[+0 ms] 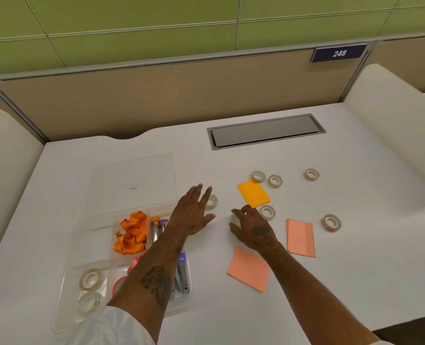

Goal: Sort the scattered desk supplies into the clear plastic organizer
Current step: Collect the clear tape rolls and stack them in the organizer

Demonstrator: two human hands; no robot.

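Observation:
The clear plastic organizer (95,221) lies at the left of the white desk; it holds an orange ribbon (131,234), markers, a stapler (182,273), pink tape and two clear tape rolls (91,278). My left hand (194,212) reaches over it with straight fingers, fingertips at a tape roll (212,202) on the desk. My right hand (252,226) curls its fingers round another tape roll (235,219). Several more tape rolls lie to the right, such as one (267,211) beside my right hand. An orange sticky pad (253,193) and two pink pads (250,268) lie nearby.
The organizer's clear lid (131,180) lies flat behind it. A grey cable hatch (266,130) sits in the desk at the back. White curved dividers stand at both sides, a beige partition behind.

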